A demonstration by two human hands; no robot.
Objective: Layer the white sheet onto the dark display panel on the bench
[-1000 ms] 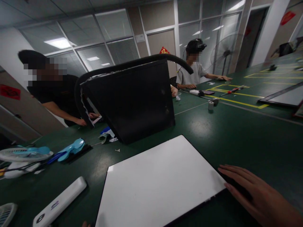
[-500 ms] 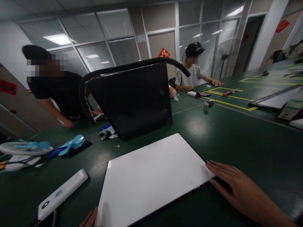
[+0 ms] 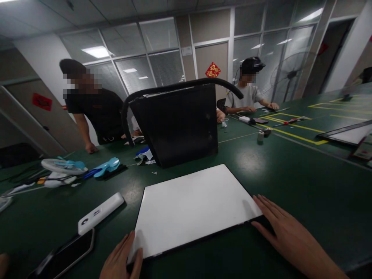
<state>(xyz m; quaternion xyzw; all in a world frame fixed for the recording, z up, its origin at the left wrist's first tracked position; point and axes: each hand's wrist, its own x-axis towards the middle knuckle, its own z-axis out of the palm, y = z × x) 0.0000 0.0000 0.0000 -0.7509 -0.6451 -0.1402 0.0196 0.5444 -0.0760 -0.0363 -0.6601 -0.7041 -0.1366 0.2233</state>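
A flat white panel point(image 3: 194, 209) with thin dark edges lies before me on the green table point(image 3: 293, 174). My left hand point(image 3: 123, 255) holds its near left corner, fingers along the left edge and thumb at the front edge. At the near right corner my right hand point(image 3: 286, 230) has its fingers stretched along the right edge and its thumb by the front edge. Behind the panel stands a black board point(image 3: 183, 124), upright and slightly tilted, with a black foam strip point(image 3: 180, 86) curving loosely over its top and left side.
To the left lie a white power bank point(image 3: 100, 213), a phone point(image 3: 74, 252), light-blue plastic pieces point(image 3: 107, 167) and a white oval item point(image 3: 64, 166). Paper scraps point(image 3: 145, 155) sit by the black board. A small metal cylinder point(image 3: 260, 135) stands right. Two people point(image 3: 93, 110) are across the table.
My view has turned left and lifted, so the scene sits farther right. My left hand shows more fully at the panel's corner. The right hand stays at its corner.
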